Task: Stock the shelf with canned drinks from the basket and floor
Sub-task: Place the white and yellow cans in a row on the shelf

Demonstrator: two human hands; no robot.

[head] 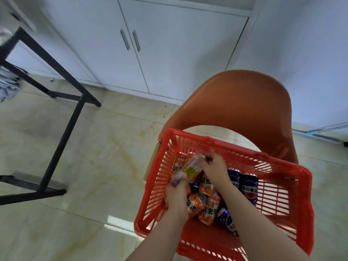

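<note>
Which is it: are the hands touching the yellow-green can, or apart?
Touching. The head view shows the left hand gripping the yellow-green can at its lower end, the right hand holding its upper end.

Orange chair (244, 102), white cabinet (169, 53)

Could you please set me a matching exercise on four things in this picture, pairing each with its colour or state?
Things:
1 basket
2 chair
3 table frame
4 yellow-green can

Descriptions:
A black
B gripped by the left hand and the right hand
C orange
D red

Pairs: 1-D; 2-C; 3-A; 4-B.
</note>
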